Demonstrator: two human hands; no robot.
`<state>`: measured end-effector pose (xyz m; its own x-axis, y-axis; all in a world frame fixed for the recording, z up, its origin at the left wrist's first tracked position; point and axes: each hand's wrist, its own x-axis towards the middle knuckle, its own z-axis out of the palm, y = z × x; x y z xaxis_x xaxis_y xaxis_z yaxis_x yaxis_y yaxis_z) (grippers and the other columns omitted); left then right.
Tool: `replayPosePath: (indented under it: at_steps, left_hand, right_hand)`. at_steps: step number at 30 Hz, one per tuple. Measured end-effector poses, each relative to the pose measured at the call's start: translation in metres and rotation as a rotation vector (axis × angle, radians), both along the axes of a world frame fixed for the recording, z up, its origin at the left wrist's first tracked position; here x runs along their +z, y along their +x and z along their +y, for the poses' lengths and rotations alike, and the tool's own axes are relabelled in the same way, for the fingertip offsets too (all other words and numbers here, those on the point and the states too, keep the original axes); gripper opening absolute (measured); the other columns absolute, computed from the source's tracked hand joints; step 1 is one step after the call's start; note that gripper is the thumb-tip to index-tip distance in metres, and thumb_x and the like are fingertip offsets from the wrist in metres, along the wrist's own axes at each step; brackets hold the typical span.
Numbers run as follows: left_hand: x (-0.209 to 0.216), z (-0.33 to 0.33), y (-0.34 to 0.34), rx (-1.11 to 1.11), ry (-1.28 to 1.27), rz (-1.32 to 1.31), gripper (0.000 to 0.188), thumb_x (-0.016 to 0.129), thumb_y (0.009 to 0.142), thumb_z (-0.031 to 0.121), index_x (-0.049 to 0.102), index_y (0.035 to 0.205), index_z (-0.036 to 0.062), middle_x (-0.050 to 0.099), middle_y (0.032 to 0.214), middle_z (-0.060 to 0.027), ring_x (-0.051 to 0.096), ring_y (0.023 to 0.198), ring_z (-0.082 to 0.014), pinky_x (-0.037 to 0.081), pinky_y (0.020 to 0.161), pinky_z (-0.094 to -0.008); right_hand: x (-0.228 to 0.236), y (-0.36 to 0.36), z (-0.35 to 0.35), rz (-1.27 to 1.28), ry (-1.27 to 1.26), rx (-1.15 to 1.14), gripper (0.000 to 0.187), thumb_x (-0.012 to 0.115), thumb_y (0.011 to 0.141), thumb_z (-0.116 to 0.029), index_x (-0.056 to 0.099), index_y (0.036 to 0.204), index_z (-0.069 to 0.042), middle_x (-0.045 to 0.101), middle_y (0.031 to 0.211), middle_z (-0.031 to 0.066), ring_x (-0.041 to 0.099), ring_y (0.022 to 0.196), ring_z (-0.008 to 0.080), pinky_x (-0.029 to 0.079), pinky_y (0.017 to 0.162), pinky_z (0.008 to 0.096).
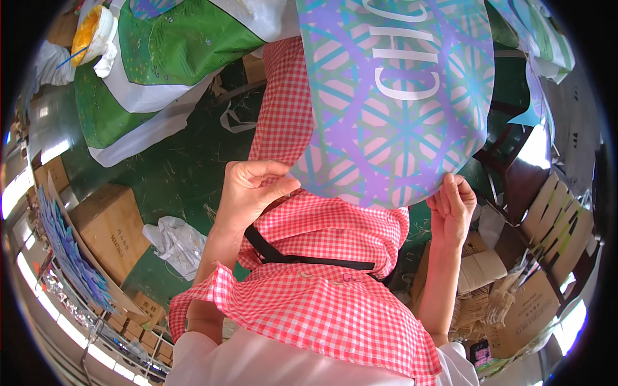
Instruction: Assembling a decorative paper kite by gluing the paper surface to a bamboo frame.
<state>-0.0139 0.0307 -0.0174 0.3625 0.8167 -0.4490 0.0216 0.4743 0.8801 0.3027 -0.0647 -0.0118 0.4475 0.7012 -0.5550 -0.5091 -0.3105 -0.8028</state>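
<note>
Pinching the curved near edge of a purple-and-blue patterned sheet [347, 145] closely between thumb and fingers of left hand [259, 183] and right hand [453, 198], above red-checked cloth [322, 233] over the lap; apparently at the step of holding it spread, and seeming to call next for even tension at both pinches. See farther off, on green-and-white sheeting [177, 48], a white tub [105, 33] containing orange stuff [88, 31], and, down on the green floor [170, 177] at left, a cardboard box [109, 225] with contents hidden.
</note>
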Motion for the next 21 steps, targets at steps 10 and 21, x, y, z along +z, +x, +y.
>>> replayPosePath:
  at_steps: [10,21]
  left_hand:
    - [-0.004,0.011,-0.006,-0.011,-0.018,-0.067,0.029,0.072,0.089,0.021,0.070,0.105,-0.0036,0.071,0.093,-0.0079,0.064,0.086,-0.0104,0.051,0.079,-0.0245]
    - [-0.006,0.049,0.040,-0.046,-0.106,-0.011,0.016,0.074,0.085,0.011,0.068,0.077,-0.0011,0.064,0.070,0.0013,0.053,0.062,-0.0031,0.040,0.057,-0.0190]
  right_hand:
    - [-0.002,0.000,-0.001,0.011,0.034,-0.026,0.019,0.062,0.095,-0.008,0.062,0.077,-0.004,0.039,0.050,-0.0059,0.032,0.044,0.0039,0.037,0.049,0.0248]
    - [0.000,-0.001,-0.003,0.052,0.048,-0.063,0.017,0.065,0.092,-0.006,0.063,0.076,-0.003,0.045,0.053,-0.0052,0.035,0.045,0.0028,0.040,0.049,0.0220]
